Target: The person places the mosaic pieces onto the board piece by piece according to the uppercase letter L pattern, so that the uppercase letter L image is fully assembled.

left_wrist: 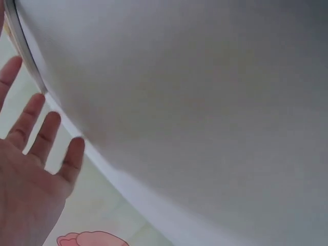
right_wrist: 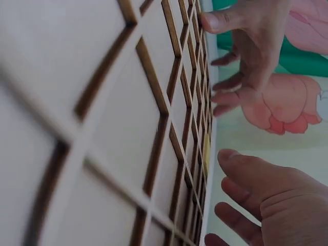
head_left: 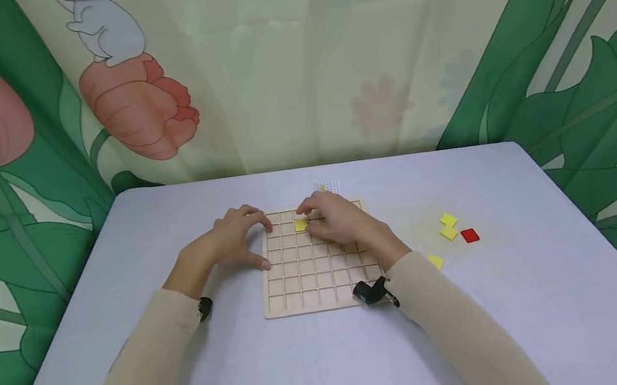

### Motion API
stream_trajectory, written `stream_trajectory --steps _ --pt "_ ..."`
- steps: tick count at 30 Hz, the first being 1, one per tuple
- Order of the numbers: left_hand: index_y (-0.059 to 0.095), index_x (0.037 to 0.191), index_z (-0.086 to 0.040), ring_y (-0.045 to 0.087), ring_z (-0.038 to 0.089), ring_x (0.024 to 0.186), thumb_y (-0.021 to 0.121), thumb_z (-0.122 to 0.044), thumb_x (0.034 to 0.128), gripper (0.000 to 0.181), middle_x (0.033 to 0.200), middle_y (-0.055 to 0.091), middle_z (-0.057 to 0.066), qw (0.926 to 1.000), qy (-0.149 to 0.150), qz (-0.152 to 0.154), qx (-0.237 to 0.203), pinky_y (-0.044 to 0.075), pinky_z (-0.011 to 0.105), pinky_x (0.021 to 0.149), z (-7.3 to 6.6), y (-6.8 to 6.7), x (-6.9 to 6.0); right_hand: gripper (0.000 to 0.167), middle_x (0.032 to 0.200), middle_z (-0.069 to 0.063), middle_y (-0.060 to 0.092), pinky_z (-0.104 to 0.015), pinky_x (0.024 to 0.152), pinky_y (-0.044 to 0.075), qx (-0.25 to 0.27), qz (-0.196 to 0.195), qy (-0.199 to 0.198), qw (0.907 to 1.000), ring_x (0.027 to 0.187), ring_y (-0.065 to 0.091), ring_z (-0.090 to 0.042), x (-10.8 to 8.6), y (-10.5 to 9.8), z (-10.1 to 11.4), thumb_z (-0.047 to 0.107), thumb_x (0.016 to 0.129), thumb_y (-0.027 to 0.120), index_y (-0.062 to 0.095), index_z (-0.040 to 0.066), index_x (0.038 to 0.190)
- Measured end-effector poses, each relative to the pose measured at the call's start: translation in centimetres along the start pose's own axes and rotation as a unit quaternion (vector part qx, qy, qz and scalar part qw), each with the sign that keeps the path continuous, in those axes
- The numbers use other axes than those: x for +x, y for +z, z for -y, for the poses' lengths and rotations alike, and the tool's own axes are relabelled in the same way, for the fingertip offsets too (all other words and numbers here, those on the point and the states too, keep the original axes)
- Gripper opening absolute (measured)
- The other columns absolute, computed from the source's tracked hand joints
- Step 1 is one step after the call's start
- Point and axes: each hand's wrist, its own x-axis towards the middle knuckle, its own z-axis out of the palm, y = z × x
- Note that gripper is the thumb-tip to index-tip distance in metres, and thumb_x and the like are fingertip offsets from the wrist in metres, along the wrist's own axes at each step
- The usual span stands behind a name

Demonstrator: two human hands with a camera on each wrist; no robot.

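A wooden grid board [head_left: 292, 284] lies on the table, with a yellow square tile [head_left: 300, 225] in one of its far cells. At the board's left edge my left hand [head_left: 234, 237] rests with thumb and fingers spread; the left wrist view shows its fingers [left_wrist: 46, 134] fairly straight. Over the far part of the board hovers my right hand [head_left: 340, 217], thumb and fingertips just right of the yellow tile. In the right wrist view that hand [right_wrist: 277, 197] has loosely bent fingers and nothing visible between them. The tile [right_wrist: 206, 154] appears there beside the thumb.
To the right lie two yellow tiles [head_left: 449, 232] close together, a red tile [head_left: 470, 235], and another yellow tile [head_left: 435, 261] partly behind the right sleeve. A small printed grid card [head_left: 328, 186] sits beyond the board. A patterned curtain [head_left: 294, 89] hangs behind the table [head_left: 311, 376].
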Motion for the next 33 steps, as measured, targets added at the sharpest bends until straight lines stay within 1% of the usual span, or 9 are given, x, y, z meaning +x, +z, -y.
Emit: stream_trajectory --steps 3,5,7,10,13,17,20,25,33 --pt "0.062 0.125 -0.032 0.037 0.035 0.14 0.092 -0.054 0.0696 0.067 0.154 0.042 0.003 1.0 0.001 -0.006 -0.002 0.037 0.065 0.104 -0.3 -0.2 -0.6 0.036 0.126 -0.009 0.067 -0.044 0.108 0.046 0.007 0.003 0.007 0.9999 0.123 0.059 -0.028 -1.0 -1.2 0.1 0.018 0.097 0.068 0.066 0.008 0.132" --pt "0.062 0.125 -0.032 0.036 0.036 0.142 0.092 -0.051 0.0717 0.064 0.156 0.04 0.003 1.0 0.0 -0.002 -0.009 0.037 0.066 0.103 -0.4 -0.4 -0.9 0.036 0.127 -0.009 0.066 -0.047 0.111 0.044 0.01 0.003 0.01 0.9999 0.13 0.056 -0.03 -1.8 -1.8 0.1 0.019 0.098 0.068 0.066 0.008 0.133" --pt "0.062 0.125 -0.033 0.035 0.037 0.144 0.092 -0.048 0.0731 0.062 0.157 0.039 0.003 0.9999 0.003 0.003 -0.015 0.036 0.067 0.102 -0.5 -0.6 -1.1 0.036 0.126 -0.009 0.067 -0.048 0.113 0.043 0.002 -0.002 0.003 1.0 0.131 0.054 -0.031 -2.8 -2.3 0.0 0.02 0.099 0.067 0.066 0.007 0.133" --pt "0.063 0.124 -0.035 0.033 0.036 0.146 0.092 -0.045 0.0738 0.058 0.158 0.037 0.003 0.9998 0.006 0.007 -0.019 0.035 0.069 0.102 -0.5 -0.7 -1.1 0.036 0.126 -0.011 0.067 -0.049 0.11 0.044 -0.002 -0.016 -0.01 0.9998 0.129 0.055 -0.032 -4.5 -2.8 -0.2 0.02 0.099 0.067 0.066 0.006 0.132" --pt "0.064 0.122 -0.036 0.031 0.035 0.148 0.092 -0.046 0.0735 0.057 0.159 0.036 0.001 0.9997 0.008 0.008 -0.02 0.034 0.071 0.104 -0.5 -0.7 -0.8 0.036 0.126 -0.011 0.067 -0.048 0.105 0.046 -0.002 -0.025 -0.004 0.9997 0.123 0.057 -0.031 -6.3 -3.4 -0.5 0.021 0.099 0.068 0.066 0.006 0.132" --pt "0.065 0.123 -0.033 0.028 0.035 0.151 0.093 -0.044 0.0738 0.057 0.161 0.035 0.004 0.9989 0.012 0.013 -0.044 0.032 0.066 0.115 -0.6 -0.7 -0.6 0.037 0.127 -0.007 0.066 -0.048 0.106 0.047 -0.015 -0.032 0.014 0.9993 0.124 0.056 -0.028 -8.3 -4.2 -0.8 0.024 0.099 0.069 0.066 0.008 0.132" --pt "0.065 0.123 -0.028 0.029 0.035 0.15 0.093 -0.04 0.0739 0.058 0.16 0.037 0.006 0.9985 0.02 0.01 -0.051 0.032 0.057 0.12 -0.7 -0.8 -0.6 0.037 0.126 -0.004 0.066 -0.048 0.107 0.048 -0.024 -0.038 0.024 0.9987 0.123 0.056 -0.026 -9.6 -4.6 -1.3 0.025 0.098 0.07 0.067 0.01 0.132" --pt "0.064 0.118 -0.023 0.041 0.034 0.142 0.096 -0.037 0.0708 0.058 0.152 0.045 0.008 0.9992 0.029 -0.004 -0.027 0.035 0.053 0.119 -0.4 -0.9 -0.7 0.035 0.123 -0.004 0.066 -0.047 0.103 0.05 -0.023 -0.052 0.021 0.9982 0.12 0.058 -0.025 -11.6 -4.8 -2.9 0.024 0.099 0.069 0.066 0.013 0.132" --pt "0.064 0.115 -0.025 0.042 0.032 0.139 0.097 -0.039 0.0677 0.059 0.149 0.043 0.004 0.9991 0.027 0.007 -0.033 0.038 0.052 0.116 -0.1 -0.5 -0.6 0.034 0.116 -0.008 0.07 -0.05 0.095 0.053 -0.01 -0.09 -0.006 0.9958 0.112 0.063 -0.028 -14.8 -5.4 -5.7 0.014 0.093 0.076 0.069 0.007 0.126"
